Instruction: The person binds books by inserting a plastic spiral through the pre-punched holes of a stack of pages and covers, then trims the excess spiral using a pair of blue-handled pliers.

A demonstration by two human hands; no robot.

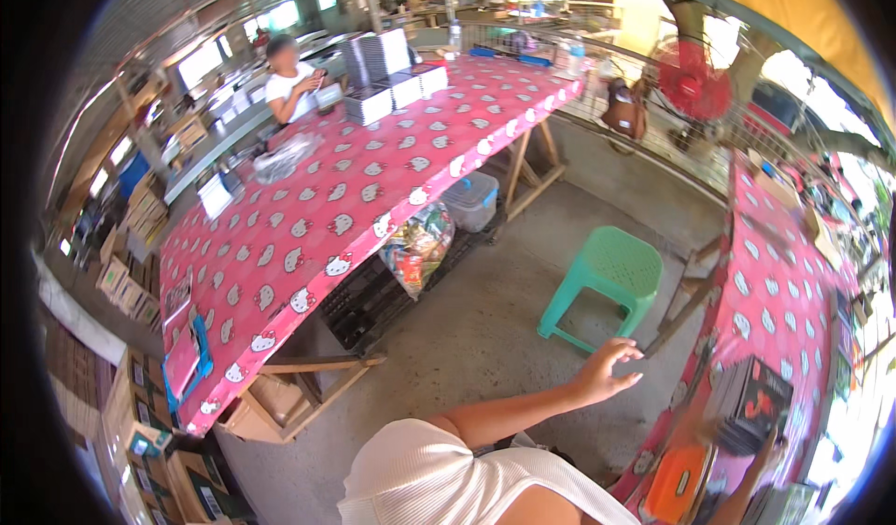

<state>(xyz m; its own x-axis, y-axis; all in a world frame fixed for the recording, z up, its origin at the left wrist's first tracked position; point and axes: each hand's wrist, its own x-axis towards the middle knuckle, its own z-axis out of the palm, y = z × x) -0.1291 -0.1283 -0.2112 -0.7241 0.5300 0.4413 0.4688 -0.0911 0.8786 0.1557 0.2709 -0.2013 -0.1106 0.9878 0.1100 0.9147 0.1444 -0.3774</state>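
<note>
White ribbed cloth of the person's top (411, 469) is filling the near edge; beyond it a stack of dark books (751, 404) is lying on the pink side table (775, 324). The right hand (775, 446) is resting at the stack's edge, though I can't tell whether its fingers are gripping. The left hand (611, 373) is hanging in the air, fingers loosely curled around nothing. As I judge it, the handling is only partway along: the dark books are sitting piled; what is left isn't showing. An orange item (677, 483) is crowding the stack, and a green stool (611, 268) is obstructing the floor toward the long pink table (308, 217), where white-edged stacks (369, 107) are standing near a co-worker (289, 86).
</note>
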